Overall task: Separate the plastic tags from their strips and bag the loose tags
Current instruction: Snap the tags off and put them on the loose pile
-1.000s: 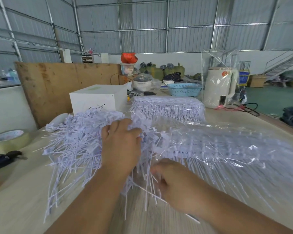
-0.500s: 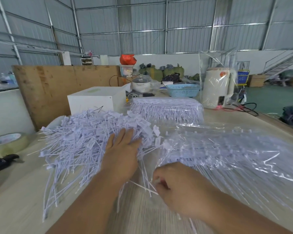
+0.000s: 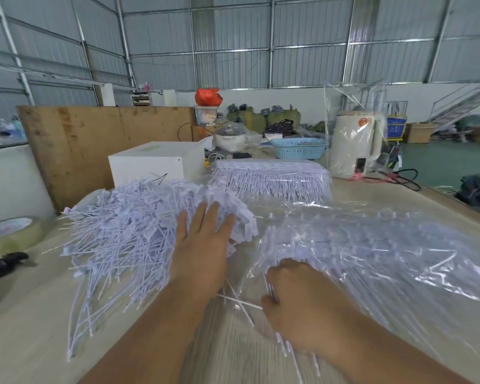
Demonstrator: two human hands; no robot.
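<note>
My left hand (image 3: 203, 245) lies flat, fingers spread, on the loose tags (image 3: 128, 234) heaped left of the bag (image 3: 385, 253), while my right hand (image 3: 297, 303) pinches several thin stems at its mouth; they look light, springy, tangle-prone, best gathered by stems.

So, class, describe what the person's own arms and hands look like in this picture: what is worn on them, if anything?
Both forearms are bare up to the bottom edge of the picture: no sleeves show. The left hand and the right hand wear no gloves. No watch, bracelet or ring shows on either wrist or on the fingers that are visible. The picture is slightly blurred, so fine marks cannot be made out.
</note>
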